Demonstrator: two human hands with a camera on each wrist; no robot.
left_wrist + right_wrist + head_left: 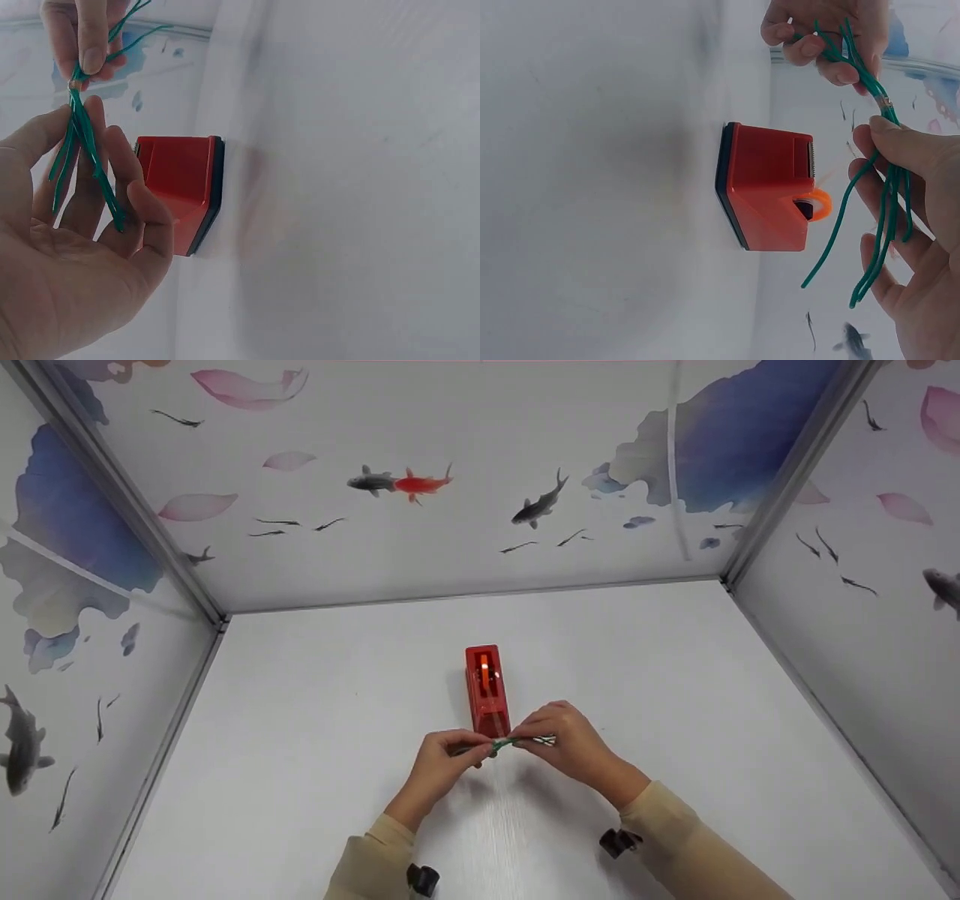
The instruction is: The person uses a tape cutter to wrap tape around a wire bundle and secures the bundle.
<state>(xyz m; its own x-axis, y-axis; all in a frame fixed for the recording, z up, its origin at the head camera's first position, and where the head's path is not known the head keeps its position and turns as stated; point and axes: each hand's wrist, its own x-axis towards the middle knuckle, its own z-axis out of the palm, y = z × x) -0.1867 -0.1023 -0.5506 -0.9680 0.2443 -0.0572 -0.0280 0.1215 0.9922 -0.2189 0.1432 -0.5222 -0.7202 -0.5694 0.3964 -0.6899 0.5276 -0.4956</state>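
Note:
Between both hands stretches a bundle of thin green cords, with a narrow band of clear tape around its middle. My left hand pinches the bundle on one side of the band, between thumb and fingertips. On the other side, my right hand pinches it the same way. Loose cord ends hang over the palm and fingers in each wrist view. Just beyond the hands stands a red tape dispenser with an orange tape wheel and a serrated cutting edge.
The white tabletop lies beneath the hands and dispenser. Printed panels with fish and petals enclose it at the back and both sides. A black wrist device is by the right sleeve, another by the left.

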